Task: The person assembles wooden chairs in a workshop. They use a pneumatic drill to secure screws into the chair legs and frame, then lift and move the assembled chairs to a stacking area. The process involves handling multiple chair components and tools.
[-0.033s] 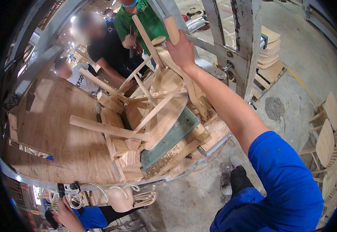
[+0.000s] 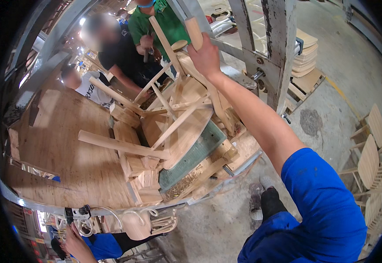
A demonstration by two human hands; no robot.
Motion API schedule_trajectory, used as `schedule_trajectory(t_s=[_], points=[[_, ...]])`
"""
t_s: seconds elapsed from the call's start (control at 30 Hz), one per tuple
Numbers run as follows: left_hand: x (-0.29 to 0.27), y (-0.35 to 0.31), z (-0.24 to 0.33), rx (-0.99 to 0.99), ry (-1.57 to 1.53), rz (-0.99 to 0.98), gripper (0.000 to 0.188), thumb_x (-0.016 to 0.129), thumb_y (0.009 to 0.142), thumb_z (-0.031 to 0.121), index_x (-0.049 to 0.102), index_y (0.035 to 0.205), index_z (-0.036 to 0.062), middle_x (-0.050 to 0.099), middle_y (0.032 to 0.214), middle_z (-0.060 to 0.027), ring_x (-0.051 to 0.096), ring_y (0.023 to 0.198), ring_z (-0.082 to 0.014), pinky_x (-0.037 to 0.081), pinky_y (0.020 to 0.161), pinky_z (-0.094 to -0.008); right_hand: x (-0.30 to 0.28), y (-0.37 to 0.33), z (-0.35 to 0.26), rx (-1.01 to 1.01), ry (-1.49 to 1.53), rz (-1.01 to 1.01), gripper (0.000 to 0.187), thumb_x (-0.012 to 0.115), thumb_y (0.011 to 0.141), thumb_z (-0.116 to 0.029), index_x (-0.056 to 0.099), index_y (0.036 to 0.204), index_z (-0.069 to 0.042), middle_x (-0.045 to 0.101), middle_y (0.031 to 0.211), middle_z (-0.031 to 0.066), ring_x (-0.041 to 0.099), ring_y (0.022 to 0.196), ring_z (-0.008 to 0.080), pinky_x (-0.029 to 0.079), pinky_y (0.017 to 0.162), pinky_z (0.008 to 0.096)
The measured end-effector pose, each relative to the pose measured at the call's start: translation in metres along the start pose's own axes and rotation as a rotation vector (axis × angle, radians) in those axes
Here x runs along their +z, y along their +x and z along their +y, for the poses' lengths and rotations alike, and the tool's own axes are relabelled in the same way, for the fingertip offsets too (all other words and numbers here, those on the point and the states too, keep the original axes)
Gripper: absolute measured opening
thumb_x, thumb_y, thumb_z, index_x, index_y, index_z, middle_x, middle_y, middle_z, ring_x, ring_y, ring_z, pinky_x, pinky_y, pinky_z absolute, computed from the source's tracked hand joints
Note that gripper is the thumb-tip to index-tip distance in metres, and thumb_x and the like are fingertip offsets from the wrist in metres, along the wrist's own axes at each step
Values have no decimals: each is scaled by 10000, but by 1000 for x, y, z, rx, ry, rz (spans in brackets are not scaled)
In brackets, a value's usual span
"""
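An unfinished wooden chair frame [image 2: 180,118] lies with its seat down and its legs and crossbars sticking up and out on a wooden jig. My right hand [image 2: 205,57], arm stretched forward, is wrapped around the upper end of one chair leg [image 2: 193,31]. At the lower left, the fingers of my left hand [image 2: 75,242] reach up to a black-and-silver control valve [image 2: 78,214] with hoses on the bench's edge, and close on its lower part. A green pad [image 2: 193,157] lies beneath the seat's near edge.
A grey metal frame [image 2: 278,57] rises beside my right arm. Opposite, a person in green [image 2: 169,26] holds a hammer; a person in black [image 2: 116,52] leans over the bench [image 2: 68,149]. Seat panels [image 2: 305,55] are stacked behind the frame; chairs [image 2: 368,162] stand at right.
The hand of the person in green has risen slightly with the hammer. My hands and the chair frame look almost the same.
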State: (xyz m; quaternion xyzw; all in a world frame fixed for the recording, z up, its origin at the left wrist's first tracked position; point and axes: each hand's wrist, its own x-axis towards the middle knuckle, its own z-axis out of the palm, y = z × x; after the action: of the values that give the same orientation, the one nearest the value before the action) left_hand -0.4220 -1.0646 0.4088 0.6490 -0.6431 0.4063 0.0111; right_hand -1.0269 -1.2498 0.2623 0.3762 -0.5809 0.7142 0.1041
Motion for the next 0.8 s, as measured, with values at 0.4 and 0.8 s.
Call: schedule_trajectory(t_s=[0.4,0.8], points=[[1,1,1,-15,27,-5,378,489,1016,359,629,1044,9,633,798,-288,614,714,-455,455,601,-521,-3,-2,1,-1,-8,-25,354,638,836,-239,495,1066,-11,670,852,263,648,830,470,519,746,527],[8,2,-6,33,45,51,368,492,1016,348,607,958,4,616,744,-271,611,673,-438,456,569,-508,-4,-3,0,7,-15,-27,368,639,833,-249,495,1088,-26,670,853,262,645,841,478,517,750,536]])
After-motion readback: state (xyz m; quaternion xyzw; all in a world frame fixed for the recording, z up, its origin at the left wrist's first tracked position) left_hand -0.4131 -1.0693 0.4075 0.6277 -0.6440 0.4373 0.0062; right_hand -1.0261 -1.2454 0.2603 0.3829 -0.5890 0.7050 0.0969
